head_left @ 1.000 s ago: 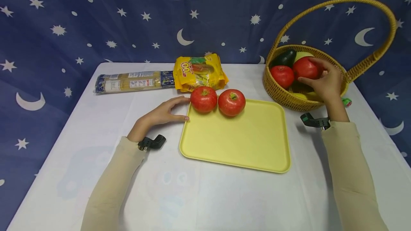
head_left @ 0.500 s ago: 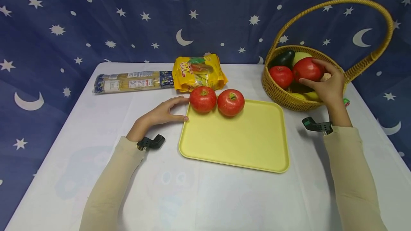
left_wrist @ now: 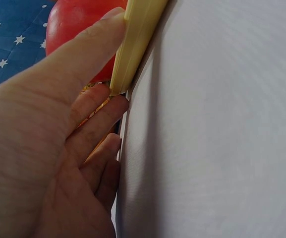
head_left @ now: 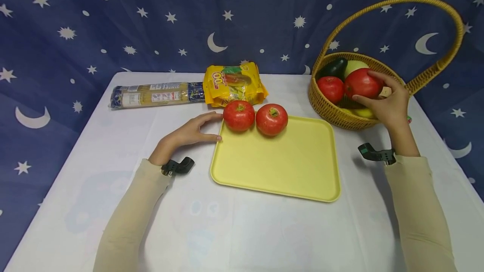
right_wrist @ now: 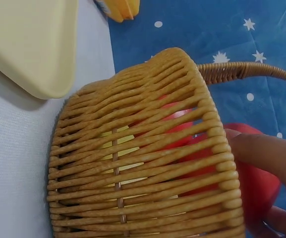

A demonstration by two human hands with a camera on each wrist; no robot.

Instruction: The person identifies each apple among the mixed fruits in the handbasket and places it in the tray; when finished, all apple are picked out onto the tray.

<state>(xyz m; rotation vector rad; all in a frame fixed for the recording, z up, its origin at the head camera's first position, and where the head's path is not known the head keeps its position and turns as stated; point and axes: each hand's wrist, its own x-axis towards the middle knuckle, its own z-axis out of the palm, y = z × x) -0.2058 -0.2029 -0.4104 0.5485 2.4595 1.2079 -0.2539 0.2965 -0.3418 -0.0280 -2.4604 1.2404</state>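
Note:
In the head view my right hand (head_left: 391, 100) grips a large, smooth red fruit (head_left: 362, 83) in the wicker basket (head_left: 329, 110), thumb on its near left side. The right wrist view shows the fruit (right_wrist: 254, 183) at the basket rim, partly behind the weave. My left hand (head_left: 190, 131) lies at the left edge of the yellow tray (head_left: 280, 167), thumb apart from the fingers. Its thumb reaches the tray rim (left_wrist: 138, 39) in the left wrist view, fingertips right at the corner. Two red fruits (head_left: 239, 116) with greenish crowns sit at the tray's back left.
The basket also holds a smaller red fruit (head_left: 331, 90), a dark green avocado-like item (head_left: 334, 69), a pale green round item (head_left: 355, 66) and something yellow (head_left: 363, 113). Its tall handle (head_left: 412, 0) arches overhead. A yellow packet (head_left: 234, 85) and a spaghetti pack (head_left: 156, 94) lie behind the tray.
My right wrist has shifted slightly right and toward me, its hand still around the red fruit in the basket. The left hand and tray have stayed in place.

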